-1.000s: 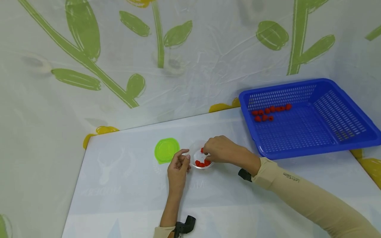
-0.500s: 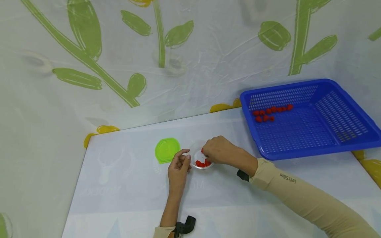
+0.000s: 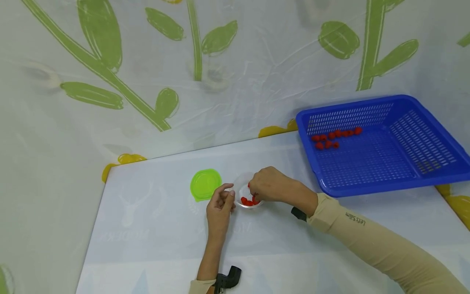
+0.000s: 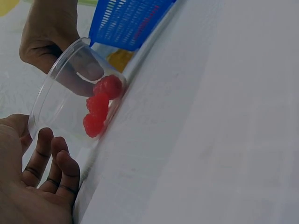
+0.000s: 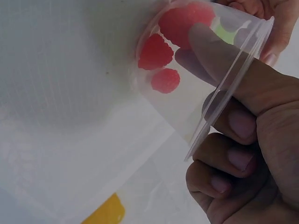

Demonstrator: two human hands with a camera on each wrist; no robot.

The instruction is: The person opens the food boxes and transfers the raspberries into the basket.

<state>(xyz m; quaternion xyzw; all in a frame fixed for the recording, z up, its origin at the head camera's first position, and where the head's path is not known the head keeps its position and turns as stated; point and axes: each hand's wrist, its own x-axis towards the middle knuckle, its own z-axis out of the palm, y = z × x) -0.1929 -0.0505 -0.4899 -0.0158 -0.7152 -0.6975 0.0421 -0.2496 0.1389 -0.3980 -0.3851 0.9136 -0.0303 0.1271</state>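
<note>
A clear plastic cup (image 3: 247,191) stands on the table with several red raspberries (image 4: 97,106) at its bottom. My left hand (image 3: 219,208) is at the cup's left side, fingers loosely bent, with the thumb and index fingertips right at the rim. My right hand (image 3: 271,184) reaches into the cup from the right. Its thumb (image 5: 212,46) and index finger are inside, pinching a raspberry (image 5: 180,23) near the bottom; the other fingers curl outside the rim. Two more raspberries (image 5: 155,52) show beside it through the cup wall.
A green lid (image 3: 205,185) lies on the table left of the cup. At the back right stands a blue basket (image 3: 367,188), with several raspberries (image 3: 332,135) in its far left corner. A patterned sheet (image 3: 257,81) rises behind the table's back edge.
My right hand has shifted slightly left and deeper over the cup, and its fingers are more tucked in. The left hand, cup and lid stay in place.
</note>
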